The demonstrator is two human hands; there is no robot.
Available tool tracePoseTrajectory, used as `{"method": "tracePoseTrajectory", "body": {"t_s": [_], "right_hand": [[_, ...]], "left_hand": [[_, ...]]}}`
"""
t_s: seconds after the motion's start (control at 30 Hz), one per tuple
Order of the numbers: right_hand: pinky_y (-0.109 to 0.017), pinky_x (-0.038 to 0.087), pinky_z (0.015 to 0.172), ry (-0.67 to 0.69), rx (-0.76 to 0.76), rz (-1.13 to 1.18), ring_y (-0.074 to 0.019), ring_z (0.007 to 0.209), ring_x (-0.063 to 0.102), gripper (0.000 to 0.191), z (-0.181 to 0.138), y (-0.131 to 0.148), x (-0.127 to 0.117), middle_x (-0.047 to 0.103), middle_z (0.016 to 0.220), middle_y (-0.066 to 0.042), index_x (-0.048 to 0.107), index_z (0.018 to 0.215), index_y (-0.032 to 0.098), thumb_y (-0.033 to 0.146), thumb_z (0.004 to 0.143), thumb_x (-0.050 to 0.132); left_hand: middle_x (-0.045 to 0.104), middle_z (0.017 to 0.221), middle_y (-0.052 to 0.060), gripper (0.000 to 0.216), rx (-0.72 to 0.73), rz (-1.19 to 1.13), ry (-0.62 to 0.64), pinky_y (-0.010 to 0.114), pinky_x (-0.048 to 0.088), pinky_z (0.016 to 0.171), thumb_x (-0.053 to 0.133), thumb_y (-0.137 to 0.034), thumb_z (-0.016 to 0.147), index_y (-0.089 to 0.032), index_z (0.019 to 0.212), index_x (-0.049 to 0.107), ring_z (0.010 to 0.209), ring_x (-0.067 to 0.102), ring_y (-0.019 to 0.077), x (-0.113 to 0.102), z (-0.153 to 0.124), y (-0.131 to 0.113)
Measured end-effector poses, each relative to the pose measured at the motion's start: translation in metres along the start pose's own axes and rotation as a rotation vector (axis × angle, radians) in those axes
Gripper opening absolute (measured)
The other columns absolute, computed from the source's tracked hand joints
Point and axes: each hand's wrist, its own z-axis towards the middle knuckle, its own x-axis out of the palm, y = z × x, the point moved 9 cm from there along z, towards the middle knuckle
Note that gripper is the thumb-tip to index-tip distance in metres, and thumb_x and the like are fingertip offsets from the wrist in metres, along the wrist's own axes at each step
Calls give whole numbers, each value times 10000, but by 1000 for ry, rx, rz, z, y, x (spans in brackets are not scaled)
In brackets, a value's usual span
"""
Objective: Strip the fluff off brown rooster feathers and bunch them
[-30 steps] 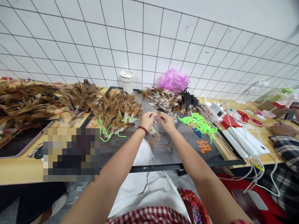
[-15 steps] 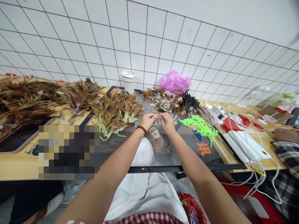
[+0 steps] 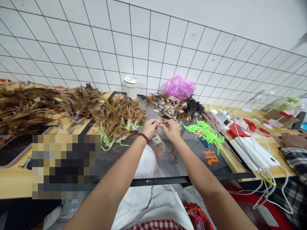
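My left hand (image 3: 150, 127), with a red bead bracelet on its wrist, and my right hand (image 3: 172, 129) meet fingertip to fingertip above a glass sheet (image 3: 168, 159). Both are pinched on a small thing between them that looks like a little feather. A heap of brown feathers tied with green cords (image 3: 118, 117) lies just left of my left hand. A pile of loose green cords (image 3: 205, 131) lies right of my right hand. Small speckled feathers (image 3: 165, 103) and black feathers (image 3: 194, 107) lie just beyond my fingers.
Long brown feathers (image 3: 28, 103) cover the wooden table at left. A white cup (image 3: 130, 87) and a pink bag (image 3: 178, 86) stand by the tiled wall. White devices with cables (image 3: 251, 148) lie at right, near another person's hand (image 3: 291, 139) and checked sleeve.
My hands have stayed pinched together over the glass, with only small shifts of the fingers. The view has tipped slightly.
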Motion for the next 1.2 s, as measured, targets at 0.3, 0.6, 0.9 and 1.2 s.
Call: {"method": "tracePoseTrajectory", "body": {"t_s": [0.3,0.6,0.9,1.2], "right_hand": [[-298,340,757,68,18,-51,-185,851,556,126,0,-11,3,635,846,-41,621,778,192,269,840,542],[-299,392,799,80,-102,15,-186,888,581,164,0,-1,6,662,906,-61,641,888,200,236,887,481],[-291,489,743,-125,260,641,-164,793,590,290,2,-40,6,646,910,-65,592,1065,179,341,844,499],[-237,400,574,-31,328,814,-108,567,448,278,9,-45,11,491,606,29,551,747,189,463,784,565]], "left_hand": [[527,572,-30,264,34,-125,-141,168,323,404,691,-386,666,-131,710,644,436,463,46,-14,2,0],[657,1029,89,119,264,175,-86,199,398,435,644,-254,697,-146,665,684,459,484,37,-5,0,-17],[628,588,14,124,88,62,-22,236,483,574,630,-247,715,-135,674,664,546,570,108,7,1,0],[658,720,44,151,132,67,-38,245,490,569,648,-289,712,-141,701,673,576,575,110,8,-2,-5]]}}
